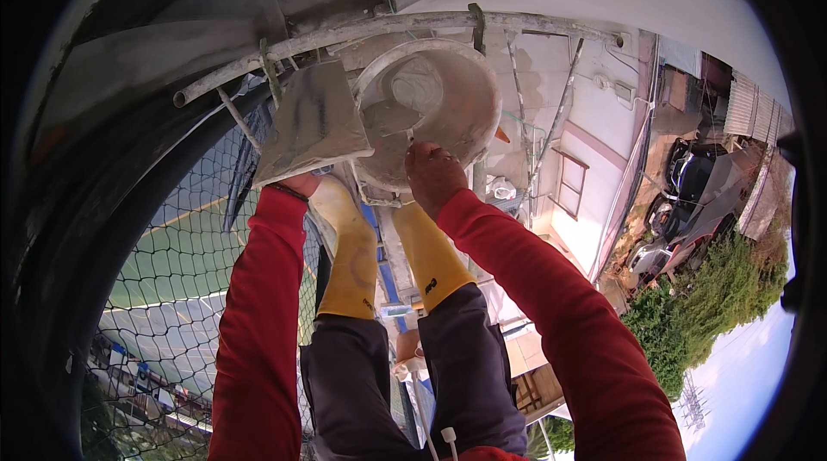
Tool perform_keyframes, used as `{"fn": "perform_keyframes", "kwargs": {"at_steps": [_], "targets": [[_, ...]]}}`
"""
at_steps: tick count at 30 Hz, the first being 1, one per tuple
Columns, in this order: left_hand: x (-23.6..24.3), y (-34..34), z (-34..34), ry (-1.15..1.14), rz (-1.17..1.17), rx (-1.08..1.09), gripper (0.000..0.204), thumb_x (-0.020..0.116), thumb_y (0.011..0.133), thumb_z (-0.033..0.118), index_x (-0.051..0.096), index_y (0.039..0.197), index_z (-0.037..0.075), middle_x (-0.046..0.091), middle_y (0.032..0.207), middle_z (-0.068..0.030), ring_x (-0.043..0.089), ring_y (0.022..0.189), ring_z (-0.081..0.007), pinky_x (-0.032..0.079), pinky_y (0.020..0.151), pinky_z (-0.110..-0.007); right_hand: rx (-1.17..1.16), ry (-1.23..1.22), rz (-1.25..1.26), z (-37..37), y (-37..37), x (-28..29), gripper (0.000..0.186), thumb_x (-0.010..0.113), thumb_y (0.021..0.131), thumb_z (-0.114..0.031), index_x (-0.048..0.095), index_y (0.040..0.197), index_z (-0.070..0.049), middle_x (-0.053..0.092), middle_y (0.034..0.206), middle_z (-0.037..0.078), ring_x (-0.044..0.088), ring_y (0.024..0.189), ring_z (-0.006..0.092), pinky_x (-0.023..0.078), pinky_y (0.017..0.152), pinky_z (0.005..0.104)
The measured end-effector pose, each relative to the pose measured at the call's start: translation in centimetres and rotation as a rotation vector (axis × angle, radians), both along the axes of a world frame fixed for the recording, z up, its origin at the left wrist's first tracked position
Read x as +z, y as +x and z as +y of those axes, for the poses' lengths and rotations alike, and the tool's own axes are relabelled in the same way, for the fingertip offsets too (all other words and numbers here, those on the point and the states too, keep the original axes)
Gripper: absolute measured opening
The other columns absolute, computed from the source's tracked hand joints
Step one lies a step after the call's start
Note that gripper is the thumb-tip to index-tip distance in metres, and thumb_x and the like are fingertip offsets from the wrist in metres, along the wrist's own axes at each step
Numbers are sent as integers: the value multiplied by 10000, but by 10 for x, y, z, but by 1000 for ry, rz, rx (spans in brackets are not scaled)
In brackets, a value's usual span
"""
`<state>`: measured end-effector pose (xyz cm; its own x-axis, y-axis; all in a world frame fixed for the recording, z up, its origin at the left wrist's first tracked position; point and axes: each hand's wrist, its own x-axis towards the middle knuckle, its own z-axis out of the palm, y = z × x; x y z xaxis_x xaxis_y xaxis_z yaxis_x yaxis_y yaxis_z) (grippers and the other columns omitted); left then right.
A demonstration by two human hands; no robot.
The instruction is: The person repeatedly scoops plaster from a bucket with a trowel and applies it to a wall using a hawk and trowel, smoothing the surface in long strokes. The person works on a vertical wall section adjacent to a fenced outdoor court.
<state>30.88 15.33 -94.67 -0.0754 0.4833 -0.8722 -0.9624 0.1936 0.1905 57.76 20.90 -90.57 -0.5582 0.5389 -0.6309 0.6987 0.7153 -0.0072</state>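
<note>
1. The left hand (297, 183) is clamped on the gray board (312, 123) from beneath, at its near edge; most of the fingers are hidden behind it.
2. The board tilts, its face smeared with gray paste, and its right side overlaps the rim of the bucket (472, 86) in this view; whether the two touch, I cannot tell.
3. The right hand (436, 172) is over the near part of the bucket, fingers folded together on a pale handle (411, 132); what the handle belongs to cannot be made out.
4. The bucket sits ahead of the person, right of the board, with wet mortar (382, 151) inside and its walls coated gray.
5. Yellow boots (351, 246) are on the near side of the bucket, below dark trousers (357, 375); red sleeves (261, 297) cover both arms.
6. A metal pole (345, 34) crosses beyond the bucket and board.
7. At left, a black net (164, 323) hangs before a green court (194, 254).
8. At right are a white wall (590, 103), parked vehicles (689, 202) and green bushes (689, 306).
</note>
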Motion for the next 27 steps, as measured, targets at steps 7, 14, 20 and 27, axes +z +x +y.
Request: {"fn": "perform_keyframes", "kwargs": {"at_steps": [7, 14, 20, 27], "targets": [[12, 76, -39, 572, -401, -9, 596, 485, 1064, 462, 438, 1562, 137, 507, 1577, -101, 514, 1412, -309, 376, 1193, -559, -213, -66, 6, 29, 94, 63, 345, 546, 985, -182, 576, 1262, 22, 616, 1069, 152, 704, 926, 305, 605, 752, 449], [40, 132, -64, 577, -572, -87, 588, 469, 1072, 450, 430, 1567, 135, 499, 1585, -99, 496, 1428, -303, 362, 1204, -550, -369, 172, -55, 57, 120, -2, 417, 595, 901, -238, 561, 1256, -21, 641, 1151, 181, 680, 1022, 363, 576, 842, 497], [40, 136, -78, 584, -568, -159, 581, 455, 1079, 439, 422, 1571, 133, 491, 1592, -98, 480, 1441, -299, 350, 1214, -542, -490, -138, 26, 56, 136, -23, 455, 617, 897, -352, 622, 1231, -43, 710, 1061, 223, 730, 942, 412, 590, 837, 525], [37, 123, -83, 611, -533, -197, 572, 439, 1088, 427, 413, 1576, 130, 483, 1600, -97, 462, 1456, -293, 337, 1225, -533, -462, -351, 81, 57, 130, -35, 487, 654, 879, -436, 651, 1235, -103, 737, 989, 250, 736, 965, 405, 582, 861, 520]]}}
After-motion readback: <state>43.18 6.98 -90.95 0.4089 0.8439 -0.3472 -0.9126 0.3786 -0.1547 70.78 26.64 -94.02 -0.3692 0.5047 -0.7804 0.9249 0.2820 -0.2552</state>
